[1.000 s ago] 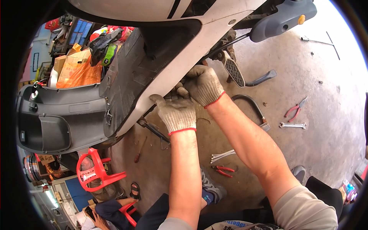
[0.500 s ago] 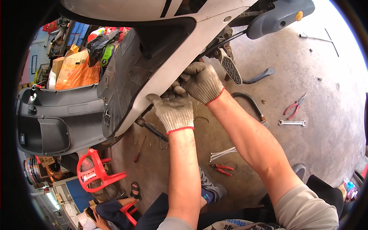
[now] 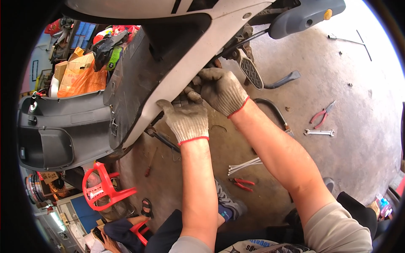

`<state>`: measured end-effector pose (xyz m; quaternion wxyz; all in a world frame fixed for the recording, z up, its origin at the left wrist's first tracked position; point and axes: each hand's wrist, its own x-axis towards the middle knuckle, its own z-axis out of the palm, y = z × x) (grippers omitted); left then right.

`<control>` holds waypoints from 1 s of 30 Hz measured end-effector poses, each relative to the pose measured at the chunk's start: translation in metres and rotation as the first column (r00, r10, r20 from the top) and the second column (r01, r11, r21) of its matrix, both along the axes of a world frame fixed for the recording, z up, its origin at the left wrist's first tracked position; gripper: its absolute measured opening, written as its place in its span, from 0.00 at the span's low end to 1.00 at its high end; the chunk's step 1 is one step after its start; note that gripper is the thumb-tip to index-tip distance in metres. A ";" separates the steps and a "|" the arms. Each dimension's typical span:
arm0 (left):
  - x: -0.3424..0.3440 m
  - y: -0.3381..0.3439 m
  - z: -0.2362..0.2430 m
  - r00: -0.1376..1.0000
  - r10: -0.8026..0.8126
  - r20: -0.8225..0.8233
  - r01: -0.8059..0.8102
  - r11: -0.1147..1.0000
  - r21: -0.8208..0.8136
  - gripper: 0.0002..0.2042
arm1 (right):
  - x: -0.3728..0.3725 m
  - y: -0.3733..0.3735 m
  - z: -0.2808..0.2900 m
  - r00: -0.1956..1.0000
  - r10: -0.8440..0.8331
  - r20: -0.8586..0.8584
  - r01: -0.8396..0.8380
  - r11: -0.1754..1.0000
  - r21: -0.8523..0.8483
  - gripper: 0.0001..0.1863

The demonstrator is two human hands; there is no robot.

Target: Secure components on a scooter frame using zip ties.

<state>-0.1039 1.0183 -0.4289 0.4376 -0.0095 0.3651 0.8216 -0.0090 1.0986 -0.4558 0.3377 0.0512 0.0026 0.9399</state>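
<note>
While we look down on a stained concrete floor (image 3: pixel 358 152), the room spreads from a cluttered left side: orange bags (image 3: pixel 82 82) and cardboard boxes, a dark grey scooter panel (image 3: pixel 63 130), and below it a red plastic stool (image 3: pixel 103 187). Another person sits low near the bottom edge. A white scooter body (image 3: pixel 185 67) runs slantwise over the middle, its black footboard facing left. On the floor lie a red screwdriver (image 3: pixel 148 168), white cable ties (image 3: pixel 244 165), red pliers (image 3: pixel 241 184), and further right a second pair of pliers (image 3: pixel 321 114) beside a spanner (image 3: pixel 319 133). A ribbed foot pedal (image 3: pixel 249 71) hangs by the scooter's underside.

Our forearms come up from the bottom edge, both in grey knit gloves with red cuffs. Our left hand (image 3: pixel 185 118) is curled, fingers pressed against the lower rim of the white body. Our right hand (image 3: pixel 219 90), just above and touching the left, is closed around something under that rim; we cannot tell what it grips.
</note>
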 end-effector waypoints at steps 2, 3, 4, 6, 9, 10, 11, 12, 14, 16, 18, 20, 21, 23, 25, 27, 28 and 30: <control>0.008 0.003 -0.002 1.000 0.014 0.009 -0.014 1.000 0.012 0.35 | 0.009 0.002 -0.001 0.996 -0.018 0.085 0.018 1.000 0.003 0.09; 0.007 0.003 0.000 1.000 0.001 -0.019 0.000 0.999 0.051 0.34 | 0.011 0.003 -0.002 0.992 -0.004 0.128 0.010 0.999 -0.046 0.13; 0.007 0.004 0.000 0.999 0.031 -0.031 -0.030 0.999 0.040 0.33 | 0.015 0.005 -0.003 0.962 -0.041 0.270 0.046 0.999 -0.013 0.14; 0.007 0.003 0.002 0.996 0.064 -0.055 -0.062 0.998 0.033 0.31 | 0.026 -0.002 -0.013 0.840 -0.137 0.525 0.068 0.987 0.149 0.16; 0.007 0.002 0.006 0.998 0.064 -0.024 -0.063 0.998 0.020 0.31 | 0.065 -0.017 -0.027 0.597 -0.386 0.703 -0.217 0.766 0.605 0.16; 0.008 0.002 0.008 0.995 0.104 0.009 -0.103 0.995 -0.003 0.30 | 0.075 -0.024 -0.038 0.500 -0.456 0.736 -0.420 0.616 0.666 0.16; 0.015 0.007 0.003 0.995 0.098 0.033 -0.098 0.995 -0.002 0.30 | 0.091 -0.032 -0.056 0.448 -0.571 0.688 -0.541 0.439 0.717 0.16; 0.012 0.003 0.003 0.996 0.092 0.001 -0.092 0.996 0.006 0.27 | 0.098 -0.048 -0.055 0.358 -0.625 0.693 -0.719 0.289 0.632 0.16; 0.015 0.002 0.004 0.992 0.123 -0.036 -0.124 0.992 -0.013 0.23 | 0.106 -0.077 -0.075 0.314 -0.734 0.602 -0.882 0.010 0.471 0.15; 0.017 0.001 0.000 0.990 0.106 -0.094 -0.109 0.994 -0.029 0.22 | 0.114 -0.088 -0.094 0.319 -0.801 0.506 -0.911 -0.113 0.396 0.15; 0.017 -0.002 0.000 0.981 0.091 -0.172 -0.100 0.994 -0.043 0.22 | 0.114 -0.089 -0.098 0.004 -0.872 0.490 -0.984 0.082 0.155 0.16; 0.019 -0.005 0.001 0.975 0.099 -0.197 -0.117 0.990 -0.081 0.20 | 0.122 -0.077 -0.112 -0.083 -0.858 0.507 -0.934 0.244 0.260 0.13; 0.018 -0.005 -0.003 0.975 0.096 -0.200 -0.113 0.991 -0.076 0.20 | 0.123 -0.075 -0.125 -0.139 -0.858 0.494 -0.898 0.320 0.301 0.12; 0.015 -0.004 -0.007 0.967 0.072 -0.246 -0.107 0.985 -0.134 0.17 | 0.117 -0.074 -0.138 -0.132 -0.878 0.461 -0.890 0.310 0.335 0.11; 0.020 -0.007 -0.012 0.980 0.071 -0.188 -0.095 0.988 -0.119 0.14 | 0.105 -0.078 -0.136 -0.149 -0.849 0.507 -0.922 0.305 0.238 0.11; 0.029 -0.005 -0.019 0.987 0.088 -0.137 -0.108 0.983 -0.150 0.13 | 0.101 -0.084 -0.144 -0.159 -0.864 0.478 -0.910 0.316 0.270 0.11; 0.032 -0.003 -0.019 0.987 0.089 -0.131 -0.109 0.983 -0.151 0.13 | 0.100 -0.084 -0.144 -0.180 -0.849 0.496 -0.901 0.345 0.263 0.11; 0.040 -0.002 -0.020 0.991 0.093 -0.101 -0.109 0.981 -0.163 0.12 | 0.102 -0.082 -0.149 -0.197 -0.832 0.519 -0.899 0.364 0.242 0.13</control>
